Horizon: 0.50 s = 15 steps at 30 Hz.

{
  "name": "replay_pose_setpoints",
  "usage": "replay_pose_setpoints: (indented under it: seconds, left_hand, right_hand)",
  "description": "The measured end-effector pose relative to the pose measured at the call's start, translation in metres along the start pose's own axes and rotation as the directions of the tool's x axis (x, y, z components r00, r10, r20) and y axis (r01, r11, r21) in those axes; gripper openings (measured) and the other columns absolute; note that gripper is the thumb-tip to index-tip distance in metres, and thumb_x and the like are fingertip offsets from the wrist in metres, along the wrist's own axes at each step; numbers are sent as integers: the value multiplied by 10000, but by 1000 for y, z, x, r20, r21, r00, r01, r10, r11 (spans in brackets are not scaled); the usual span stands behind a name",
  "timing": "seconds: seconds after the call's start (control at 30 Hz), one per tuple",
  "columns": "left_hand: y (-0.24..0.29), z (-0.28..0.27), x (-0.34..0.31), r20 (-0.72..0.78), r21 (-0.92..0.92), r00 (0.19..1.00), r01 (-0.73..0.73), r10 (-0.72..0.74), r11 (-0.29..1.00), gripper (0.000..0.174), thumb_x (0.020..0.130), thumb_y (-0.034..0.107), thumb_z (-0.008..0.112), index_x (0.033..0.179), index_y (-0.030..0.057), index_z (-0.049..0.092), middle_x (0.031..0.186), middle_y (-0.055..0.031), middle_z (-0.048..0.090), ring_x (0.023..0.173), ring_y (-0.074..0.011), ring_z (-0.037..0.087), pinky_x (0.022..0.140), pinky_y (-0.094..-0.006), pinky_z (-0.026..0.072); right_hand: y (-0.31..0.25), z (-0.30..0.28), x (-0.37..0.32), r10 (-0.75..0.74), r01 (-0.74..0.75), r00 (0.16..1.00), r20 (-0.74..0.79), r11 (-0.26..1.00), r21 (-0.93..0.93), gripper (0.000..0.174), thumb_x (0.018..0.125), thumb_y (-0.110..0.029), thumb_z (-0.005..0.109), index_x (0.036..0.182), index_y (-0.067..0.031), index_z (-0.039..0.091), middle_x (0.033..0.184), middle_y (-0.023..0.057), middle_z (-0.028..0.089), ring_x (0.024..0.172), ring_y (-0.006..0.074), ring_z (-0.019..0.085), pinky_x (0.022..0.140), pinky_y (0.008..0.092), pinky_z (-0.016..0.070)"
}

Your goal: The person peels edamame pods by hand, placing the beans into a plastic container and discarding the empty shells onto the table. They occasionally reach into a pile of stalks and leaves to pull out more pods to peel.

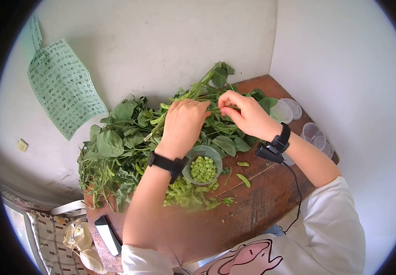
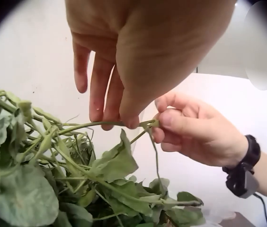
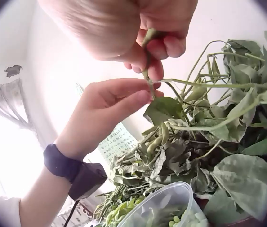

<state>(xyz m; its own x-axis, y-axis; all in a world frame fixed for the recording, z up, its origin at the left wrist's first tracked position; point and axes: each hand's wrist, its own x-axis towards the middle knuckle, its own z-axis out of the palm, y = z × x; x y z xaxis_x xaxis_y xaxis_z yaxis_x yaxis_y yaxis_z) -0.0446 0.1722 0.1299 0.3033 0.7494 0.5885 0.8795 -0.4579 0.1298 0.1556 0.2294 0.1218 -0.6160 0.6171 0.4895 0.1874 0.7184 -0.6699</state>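
A leafy pile of bean plants (image 1: 124,123) spreads over the back of the wooden table. My left hand (image 1: 182,121) pinches a green stem (image 2: 88,125) between thumb and fingertips, above the pile. Close beside it, my right hand (image 1: 248,114) holds a green bean pod (image 3: 151,35) between thumb and curled fingers, right by the stem. Below my hands stands a clear plastic bowl (image 1: 218,158) with shelled green beans (image 1: 202,169) in it. Light green pods (image 1: 182,193) lie heaped in front of the bowl.
Clear plastic tubs (image 1: 310,133) stand at the table's right edge. Loose pods (image 1: 243,180) lie right of the bowl. A phone (image 1: 108,236) rests at the left front corner, near a beige cloth item (image 1: 78,236). Handwritten green paper (image 1: 67,87) hangs on the wall.
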Motion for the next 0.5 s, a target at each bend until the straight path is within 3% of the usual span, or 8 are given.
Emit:
replay_pose_setpoints:
  seconds: [0.03,0.13,0.17,0.33,0.5]
  left_hand:
    - [-4,5,5,-52,-64,997,-68,65,996,151,812,102,675,951,44,693,806,-105,655,788,-323,621,724,-440,475]
    - [-8,11,10,53,-39,997,-47,49,998,93,803,90,677,875,37,703,771,-113,640,774,-327,621,682,-429,483]
    - [-7,14,10,7,-98,999,-39,40,994,91,806,108,694,825,25,664,728,-124,604,777,-322,624,676,-429,497]
    - [-3,18,18,8,-90,1000,-12,13,996,125,806,96,694,774,-2,622,743,-162,608,761,-355,621,674,-456,496]
    - [-3,18,27,64,-22,998,14,-13,1000,133,814,77,677,752,-14,602,760,-188,615,752,-383,620,679,-476,494]
  right_hand:
    - [-1,-2,0,-2,2,1000,-9,1000,2,107,918,10,534,1018,-18,508,827,103,645,734,198,618,662,315,480]
    - [-4,-5,1,110,-111,994,16,993,44,86,938,6,525,1023,-10,524,875,73,633,786,128,602,722,271,482]
    - [2,-2,2,112,-108,992,-58,992,68,84,939,-4,531,1023,-11,534,875,63,637,785,121,597,717,266,479]
    - [14,22,12,228,-163,903,-364,966,201,119,939,-26,553,1044,-1,604,862,41,664,775,100,592,705,255,479]
    - [29,35,25,283,-159,847,-450,942,294,235,927,-43,593,1145,-32,678,891,28,692,776,82,588,695,234,469]
